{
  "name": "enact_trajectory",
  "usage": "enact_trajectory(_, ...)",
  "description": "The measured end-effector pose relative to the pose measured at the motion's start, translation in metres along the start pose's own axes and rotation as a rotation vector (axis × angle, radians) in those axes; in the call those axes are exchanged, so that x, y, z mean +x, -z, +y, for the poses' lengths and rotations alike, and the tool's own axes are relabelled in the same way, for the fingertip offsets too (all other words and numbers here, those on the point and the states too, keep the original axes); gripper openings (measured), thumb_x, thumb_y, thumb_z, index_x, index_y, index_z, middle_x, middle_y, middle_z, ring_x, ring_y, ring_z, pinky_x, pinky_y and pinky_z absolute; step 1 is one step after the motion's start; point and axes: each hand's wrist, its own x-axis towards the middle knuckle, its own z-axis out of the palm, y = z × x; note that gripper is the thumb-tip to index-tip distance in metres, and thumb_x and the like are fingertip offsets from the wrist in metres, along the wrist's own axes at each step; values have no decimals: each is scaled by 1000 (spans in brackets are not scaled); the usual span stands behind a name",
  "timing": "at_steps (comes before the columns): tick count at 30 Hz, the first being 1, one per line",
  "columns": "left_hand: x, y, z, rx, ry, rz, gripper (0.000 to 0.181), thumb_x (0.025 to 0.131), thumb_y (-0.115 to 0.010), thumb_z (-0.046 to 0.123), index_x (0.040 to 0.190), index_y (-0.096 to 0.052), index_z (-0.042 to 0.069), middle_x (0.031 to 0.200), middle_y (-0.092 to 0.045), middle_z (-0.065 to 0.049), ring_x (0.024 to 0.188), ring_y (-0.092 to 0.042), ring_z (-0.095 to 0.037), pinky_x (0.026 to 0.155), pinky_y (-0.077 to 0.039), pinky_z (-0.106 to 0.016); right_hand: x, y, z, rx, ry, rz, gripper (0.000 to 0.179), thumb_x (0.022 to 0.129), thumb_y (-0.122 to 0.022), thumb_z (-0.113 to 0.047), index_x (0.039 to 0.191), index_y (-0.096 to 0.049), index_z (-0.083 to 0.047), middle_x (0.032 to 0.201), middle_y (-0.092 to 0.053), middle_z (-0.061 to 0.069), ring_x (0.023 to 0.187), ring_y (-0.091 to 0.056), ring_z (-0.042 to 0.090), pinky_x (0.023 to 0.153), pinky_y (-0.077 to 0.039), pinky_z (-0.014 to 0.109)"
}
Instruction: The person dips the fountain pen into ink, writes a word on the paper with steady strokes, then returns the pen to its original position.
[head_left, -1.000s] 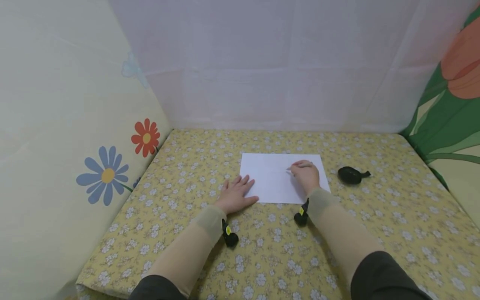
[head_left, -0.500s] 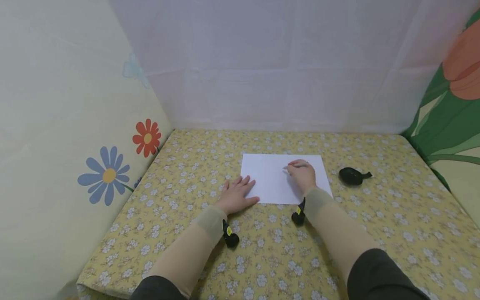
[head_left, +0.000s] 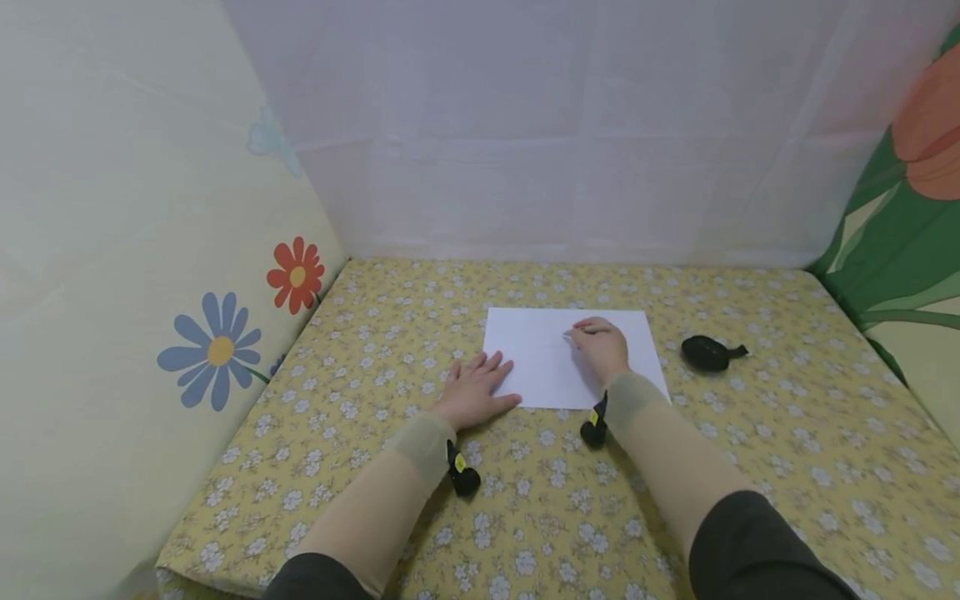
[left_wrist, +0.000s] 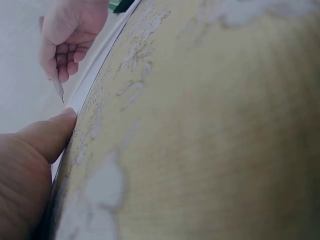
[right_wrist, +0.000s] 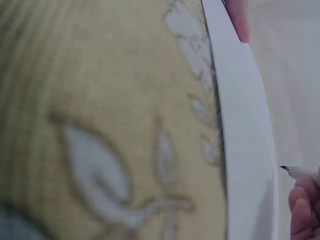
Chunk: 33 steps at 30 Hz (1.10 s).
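A white sheet of paper (head_left: 536,371) lies flat on the flowered tablecloth, in the middle of the head view. My left hand (head_left: 476,393) rests with spread fingers on the sheet's near left corner, its thumb along the near edge. Over the right half of the paper, my right hand (head_left: 602,346) pinches a slim light pen (left_wrist: 58,86) between thumb and fingers. The pen's fine dark tip points down and left, close over the sheet. In the right wrist view, the pen (right_wrist: 301,173) shows beside curled fingertips (right_wrist: 302,215).
To the right of the paper sits a black oval object (head_left: 705,354) with a short tail. The yellow tablecloth (head_left: 420,317) reaches back to a pale hanging sheet (head_left: 480,167). Flower-printed walls stand on the left and right.
My right hand has moved a little left across the paper with the pen. The left hand stays in place on the sheet, and the head view has shifted very slightly.
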Motion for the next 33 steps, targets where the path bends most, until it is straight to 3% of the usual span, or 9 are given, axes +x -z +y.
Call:
enact_trajectory(8,0,0,0,1,-18,10,75,93,-39,66,154,-21,28,160,-7,6,147,-1,-19,113,8,-55,4,-3,1,-6,-8,-10,21,90,-64,-24,103,-71,-9,106,-66,9,92,-60,24,84,-48,37)
enact_trajectory(17,0,-1,-1,5,-20,19,74,93,-40,66,154,-22,28,160,-9,5,147,-3,-20,113,7,-55,6,-5,3,-20,-2,-14,23,91,-63,-24,104,-71,-7,116,-64,8,108,-56,26,95,-44,40)
enact_trajectory(27,-1,0,0,14,-16,20,74,93,-40,66,154,-22,28,160,-9,5,147,-2,-20,113,7,-55,7,-7,4,-18,15,18,21,88,-66,-22,100,-72,-5,110,-67,10,102,-58,26,93,-45,39)
enact_trajectory(33,-1,-1,0,8,-12,20,75,93,-41,66,154,-22,28,160,-9,5,147,-2,-20,113,8,-55,5,-5,5,-28,2,-3,21,88,-65,-23,100,-71,-7,110,-66,11,102,-58,27,94,-44,40)
